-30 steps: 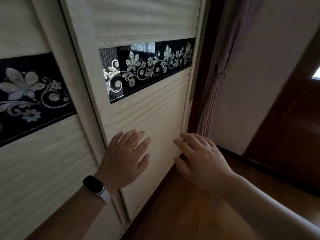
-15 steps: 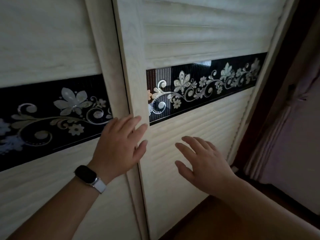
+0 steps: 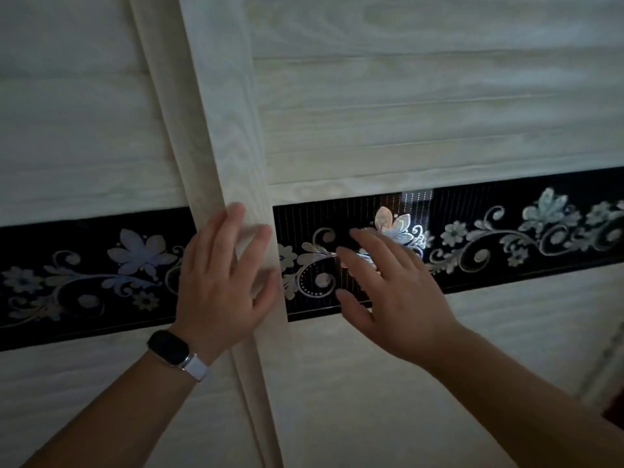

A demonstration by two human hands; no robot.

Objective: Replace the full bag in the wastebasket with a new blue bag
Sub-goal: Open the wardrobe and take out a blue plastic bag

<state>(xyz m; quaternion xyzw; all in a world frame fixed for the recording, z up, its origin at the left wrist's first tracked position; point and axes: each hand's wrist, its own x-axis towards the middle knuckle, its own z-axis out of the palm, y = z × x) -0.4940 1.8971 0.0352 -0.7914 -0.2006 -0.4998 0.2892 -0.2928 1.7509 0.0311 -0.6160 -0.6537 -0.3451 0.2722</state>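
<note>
Both hands are flat and open, and they hold nothing. The left hand lies on the pale wooden edge of a sliding door. Just beside it, the right hand is at the dark flower strip on the door; whether it touches is hard to tell. No wastebasket, full bag or blue bag is in sight. The bag swap has probably not begun. Maybe the blue bags are behind this door.

Both hands spread flat on pale sliding doors — left hand on the door frame, right hand over the black floral band
</note>
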